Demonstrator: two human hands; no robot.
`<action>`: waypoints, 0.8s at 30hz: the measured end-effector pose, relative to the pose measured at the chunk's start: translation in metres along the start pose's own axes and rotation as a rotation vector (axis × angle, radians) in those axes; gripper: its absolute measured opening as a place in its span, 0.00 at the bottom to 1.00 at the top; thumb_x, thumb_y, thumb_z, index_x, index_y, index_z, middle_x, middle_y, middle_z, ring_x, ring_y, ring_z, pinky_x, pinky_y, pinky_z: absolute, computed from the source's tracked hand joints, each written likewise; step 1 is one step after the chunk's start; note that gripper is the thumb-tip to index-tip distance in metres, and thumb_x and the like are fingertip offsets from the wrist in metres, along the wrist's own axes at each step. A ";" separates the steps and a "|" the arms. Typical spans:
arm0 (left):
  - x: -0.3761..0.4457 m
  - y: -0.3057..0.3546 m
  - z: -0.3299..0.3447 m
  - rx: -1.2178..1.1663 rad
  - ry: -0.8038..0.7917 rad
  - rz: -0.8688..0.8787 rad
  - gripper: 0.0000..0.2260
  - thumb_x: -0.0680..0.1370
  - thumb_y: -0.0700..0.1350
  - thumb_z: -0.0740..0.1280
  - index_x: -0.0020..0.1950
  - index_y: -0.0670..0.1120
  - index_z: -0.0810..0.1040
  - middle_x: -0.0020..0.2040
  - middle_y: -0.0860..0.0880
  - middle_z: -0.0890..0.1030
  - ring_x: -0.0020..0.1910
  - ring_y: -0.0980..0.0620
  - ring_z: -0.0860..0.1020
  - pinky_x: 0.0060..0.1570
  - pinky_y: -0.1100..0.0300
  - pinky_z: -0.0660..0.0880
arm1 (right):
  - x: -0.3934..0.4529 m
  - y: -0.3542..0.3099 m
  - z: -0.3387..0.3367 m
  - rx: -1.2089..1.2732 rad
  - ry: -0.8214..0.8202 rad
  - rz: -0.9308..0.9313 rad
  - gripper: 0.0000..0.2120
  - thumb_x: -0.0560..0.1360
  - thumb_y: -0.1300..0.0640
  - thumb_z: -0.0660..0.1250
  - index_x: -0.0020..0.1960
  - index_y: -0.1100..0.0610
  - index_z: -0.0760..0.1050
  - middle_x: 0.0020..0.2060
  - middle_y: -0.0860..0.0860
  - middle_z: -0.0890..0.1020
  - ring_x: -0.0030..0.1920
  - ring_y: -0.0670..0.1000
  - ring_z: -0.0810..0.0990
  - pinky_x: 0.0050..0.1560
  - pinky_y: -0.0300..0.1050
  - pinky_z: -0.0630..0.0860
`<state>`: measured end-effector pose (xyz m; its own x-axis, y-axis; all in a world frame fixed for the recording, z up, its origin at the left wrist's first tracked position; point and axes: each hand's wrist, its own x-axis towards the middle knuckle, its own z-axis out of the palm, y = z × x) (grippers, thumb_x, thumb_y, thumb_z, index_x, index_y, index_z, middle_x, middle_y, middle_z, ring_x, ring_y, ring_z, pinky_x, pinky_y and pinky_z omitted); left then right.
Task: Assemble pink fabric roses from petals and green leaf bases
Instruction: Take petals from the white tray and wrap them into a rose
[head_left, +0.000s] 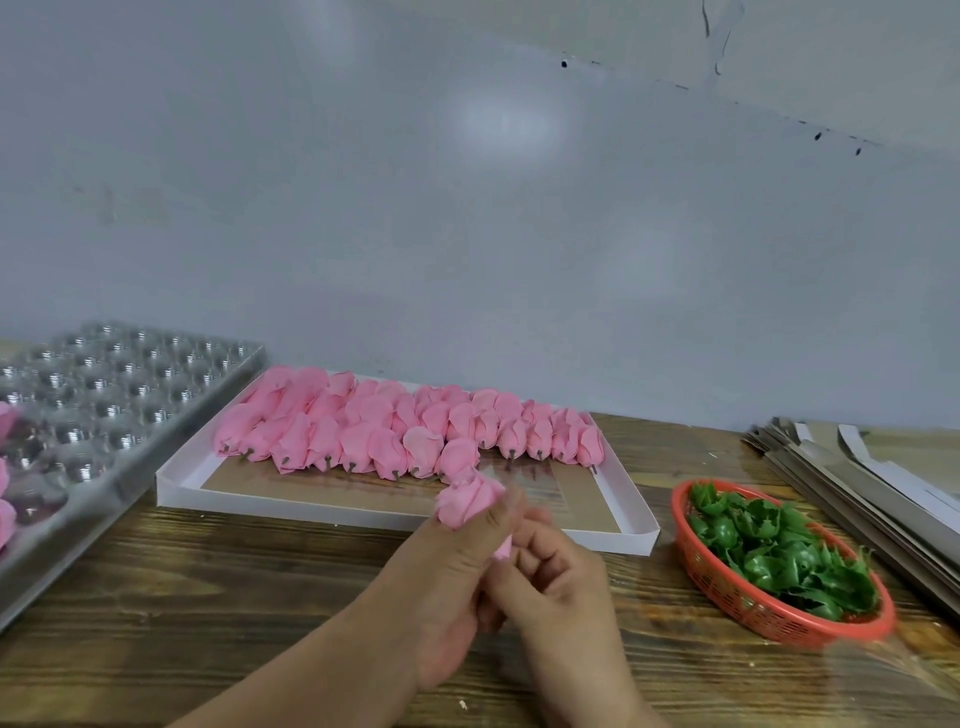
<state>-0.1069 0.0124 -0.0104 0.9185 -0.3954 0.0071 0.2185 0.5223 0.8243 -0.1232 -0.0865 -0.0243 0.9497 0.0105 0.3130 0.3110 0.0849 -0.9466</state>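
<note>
Left hand (457, 571) grips a pink rose bud (467, 500), fingers curled round its lower part, bloom poking out above the thumb. Right hand (558, 577) sits just beside it, fingers curled at the bud's base; the tips are blurred, so can't tell if they pinch a leaf base or only the petals. My read: seating a base onto the bud stem.

To do it well: hold low, don't crush the petals, push the base straight up the stem until snug.

Right of the fingers: red basket (737, 597) of green leaf bases (779, 556). Beyond the fingers: white tray (374, 512) with rows of pink buds (405, 426), stems toward us. Far left: clear plastic blister tray (104, 400).
</note>
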 end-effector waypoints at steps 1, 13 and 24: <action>-0.001 0.001 0.000 0.026 -0.012 0.008 0.19 0.61 0.53 0.79 0.45 0.43 0.84 0.40 0.40 0.78 0.33 0.46 0.74 0.33 0.57 0.65 | 0.000 -0.002 -0.001 0.026 -0.029 0.026 0.11 0.59 0.51 0.71 0.36 0.59 0.81 0.24 0.57 0.74 0.23 0.51 0.69 0.26 0.40 0.68; 0.002 0.000 -0.004 0.002 0.004 -0.022 0.20 0.62 0.57 0.72 0.44 0.42 0.85 0.41 0.38 0.77 0.34 0.45 0.73 0.32 0.59 0.65 | 0.000 -0.003 -0.001 0.096 -0.033 0.088 0.11 0.62 0.62 0.70 0.44 0.58 0.82 0.27 0.57 0.77 0.25 0.51 0.73 0.25 0.39 0.72; -0.004 0.009 -0.007 0.109 -0.153 -0.074 0.27 0.56 0.57 0.80 0.48 0.43 0.85 0.26 0.41 0.73 0.16 0.50 0.69 0.20 0.64 0.63 | 0.000 -0.008 -0.002 0.389 -0.195 0.254 0.10 0.60 0.52 0.71 0.30 0.59 0.77 0.21 0.56 0.72 0.19 0.49 0.69 0.21 0.37 0.68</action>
<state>-0.1064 0.0237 -0.0070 0.8386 -0.5442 0.0228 0.2392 0.4056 0.8822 -0.1255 -0.0893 -0.0170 0.9576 0.2619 0.1201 -0.0010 0.4199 -0.9076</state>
